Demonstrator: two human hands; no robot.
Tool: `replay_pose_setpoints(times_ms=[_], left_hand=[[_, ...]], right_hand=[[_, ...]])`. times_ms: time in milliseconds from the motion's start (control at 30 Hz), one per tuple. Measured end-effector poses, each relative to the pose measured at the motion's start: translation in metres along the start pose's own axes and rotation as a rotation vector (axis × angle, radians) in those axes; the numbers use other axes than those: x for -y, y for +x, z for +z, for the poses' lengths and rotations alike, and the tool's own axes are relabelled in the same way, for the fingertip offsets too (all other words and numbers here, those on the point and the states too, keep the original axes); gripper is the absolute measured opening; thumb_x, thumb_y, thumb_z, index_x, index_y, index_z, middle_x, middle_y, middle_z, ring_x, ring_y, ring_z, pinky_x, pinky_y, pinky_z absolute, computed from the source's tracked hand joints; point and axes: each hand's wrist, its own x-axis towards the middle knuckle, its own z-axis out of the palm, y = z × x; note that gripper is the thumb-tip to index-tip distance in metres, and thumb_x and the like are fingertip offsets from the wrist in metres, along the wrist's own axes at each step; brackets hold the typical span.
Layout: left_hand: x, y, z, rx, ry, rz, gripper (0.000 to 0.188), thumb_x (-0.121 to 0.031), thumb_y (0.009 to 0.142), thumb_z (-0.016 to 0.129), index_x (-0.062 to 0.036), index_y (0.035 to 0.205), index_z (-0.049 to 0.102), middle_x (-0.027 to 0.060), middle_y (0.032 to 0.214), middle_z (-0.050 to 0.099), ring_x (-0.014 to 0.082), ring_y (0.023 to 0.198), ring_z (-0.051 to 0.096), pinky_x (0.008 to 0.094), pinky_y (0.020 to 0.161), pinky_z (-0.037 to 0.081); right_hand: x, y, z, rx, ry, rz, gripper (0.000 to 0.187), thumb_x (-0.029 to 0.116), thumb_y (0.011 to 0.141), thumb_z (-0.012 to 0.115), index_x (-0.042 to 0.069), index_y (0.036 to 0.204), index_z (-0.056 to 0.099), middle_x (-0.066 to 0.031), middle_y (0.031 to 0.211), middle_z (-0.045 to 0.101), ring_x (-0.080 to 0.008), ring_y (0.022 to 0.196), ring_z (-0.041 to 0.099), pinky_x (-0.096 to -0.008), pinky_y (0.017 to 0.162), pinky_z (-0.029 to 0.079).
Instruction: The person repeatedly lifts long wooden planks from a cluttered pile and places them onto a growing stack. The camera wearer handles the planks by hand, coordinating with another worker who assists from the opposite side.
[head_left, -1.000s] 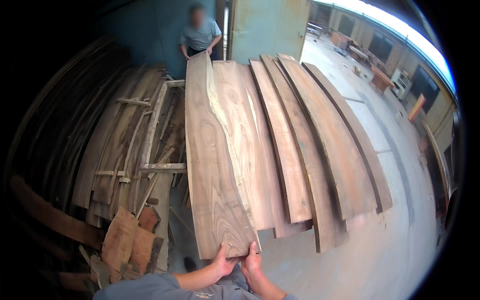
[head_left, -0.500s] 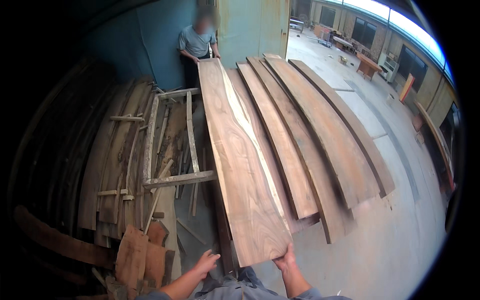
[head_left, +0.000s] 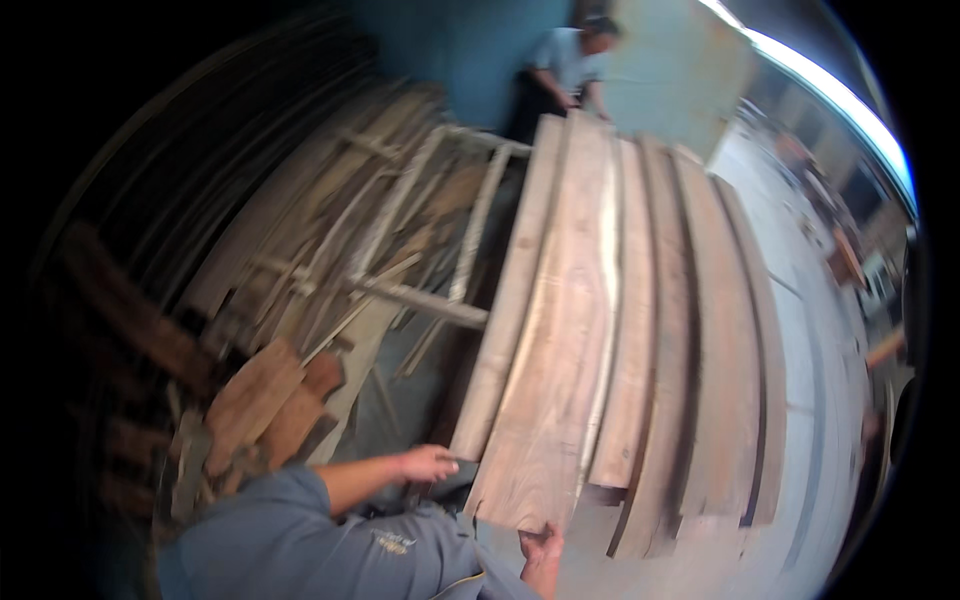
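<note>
- One hand, the right hand [head_left: 543, 545], grips the near end of the wide plank [head_left: 555, 370], thumb over the edge and fingers apparently beneath, probably because an end hold steers so long a board best.
- The left hand [head_left: 430, 463] reaches out left of the wide plank's near end, its fingertips at the corner of the narrow plank [head_left: 505, 320]; blur hides whether it grips or merely touches.
- The narrow plank lies along the wide plank's left side, likely close in so that both ends stay within reach.
- At the wide plank's far end a co-worker [head_left: 566, 62] bends with both hands low near it, perhaps because its length asks for someone at each end.
- Right of the wide plank, more planks [head_left: 720, 320] lie side by side, lengthwise, presumably to keep each edge reachable.
- Left of the wide plank stands a frame [head_left: 430, 298], with offcuts [head_left: 258, 400] nearer the person.
</note>
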Motion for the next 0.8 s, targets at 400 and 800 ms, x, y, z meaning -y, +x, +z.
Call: replay_pose_setpoints(times_ms=[400,800], left_hand=[[0.019,-0.187,-0.412,-0.969,-0.585,0.195,0.025,-0.029,0.095,0.068,-0.0113,0.113,0.066,0.0036,0.098,0.066,0.0153,0.079,0.062,0.0316,0.067,0.054],[0.246,-0.226,-0.830,-1.486,-0.893,-0.105,0.098,-0.077,0.084,0.061,-0.0183,0.158,0.034,0.0114,0.152,0.045,0.0305,0.137,0.042,0.0476,0.108,0.039]], right_hand=[[-0.043,-0.017,0.050,-0.210,-1.169,-0.557,0.082,0.037,0.089,0.076,-0.004,0.149,0.037,-0.0285,0.133,0.056,-0.0255,0.115,0.062,-0.0369,0.099,0.052],[-0.123,0.024,0.279,-0.828,-1.783,-0.700,0.059,0.027,0.089,0.076,-0.004,0.134,0.054,-0.0217,0.113,0.067,-0.0244,0.099,0.067,-0.0380,0.086,0.056]])
